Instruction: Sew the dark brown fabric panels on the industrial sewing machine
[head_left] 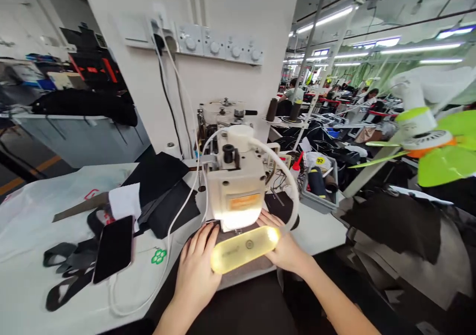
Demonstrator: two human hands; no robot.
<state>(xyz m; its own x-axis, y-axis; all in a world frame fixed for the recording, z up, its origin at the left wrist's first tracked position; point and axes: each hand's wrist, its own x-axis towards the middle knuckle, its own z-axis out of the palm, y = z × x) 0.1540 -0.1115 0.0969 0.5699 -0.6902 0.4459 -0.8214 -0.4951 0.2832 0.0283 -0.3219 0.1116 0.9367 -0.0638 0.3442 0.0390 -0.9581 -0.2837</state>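
Observation:
A white sewing machine (217, 184) stands in front of me with its light shining down at the needle area. My left hand (199, 260) lies on dark brown fabric (256, 264) left of the needle, fingers stretched forward. From the right, my right hand (286, 251) reaches to the same fabric, its fingers extended flat beside the machine head. A glowing yellow oblong lamp (241, 250) on a white bendy neck hangs between my hands and covers part of the fabric and of both hands. The needle and presser foot are mostly hidden.
Left on the white table lie a phone (114, 249), grey strips (70, 255) and folded black fabric (159, 186). A white cable (169, 236) loops nearby. At right are a grey bin (320, 201), a green-bladed fan (446, 146) and stacked dark fabric (401, 226).

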